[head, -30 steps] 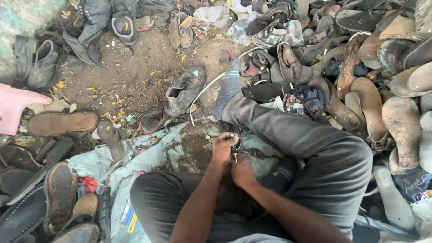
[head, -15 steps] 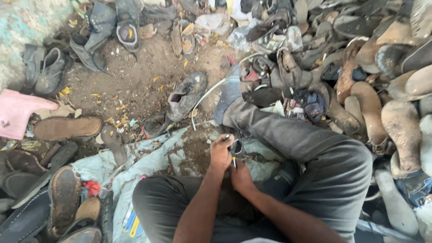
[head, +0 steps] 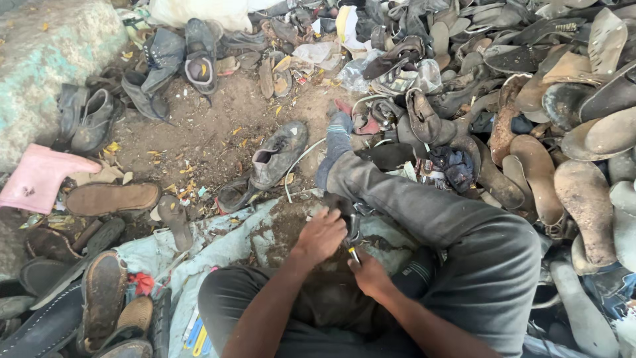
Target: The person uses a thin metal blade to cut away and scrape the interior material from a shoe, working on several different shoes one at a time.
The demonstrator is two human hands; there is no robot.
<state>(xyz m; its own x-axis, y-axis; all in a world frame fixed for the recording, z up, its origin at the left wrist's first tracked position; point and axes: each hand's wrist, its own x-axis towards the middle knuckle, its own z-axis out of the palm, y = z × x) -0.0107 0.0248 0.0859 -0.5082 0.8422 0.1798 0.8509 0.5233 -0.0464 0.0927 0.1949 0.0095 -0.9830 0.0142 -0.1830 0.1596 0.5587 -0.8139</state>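
I sit on the ground with my right leg (head: 424,205) stretched out in dark trousers. My left hand (head: 321,235) grips a small dark shoe piece (head: 349,222) just above a dirty cloth (head: 232,242). My right hand (head: 371,275) is right below it and holds a thin tool with a yellow handle (head: 354,253) whose tip points at the dark piece. The two hands almost touch. The fingers hide most of the piece.
A worn grey shoe (head: 278,156) lies on bare dirt ahead. Heaps of old soles and shoes (head: 556,132) fill the right and far side. Sandals and soles (head: 99,298) lie at the left, with a pink boot (head: 40,179) and a concrete block (head: 46,66).
The view has tilted, so everything sits a little lower in the picture. Both hands stay together on the dark piece, with only small shifts.
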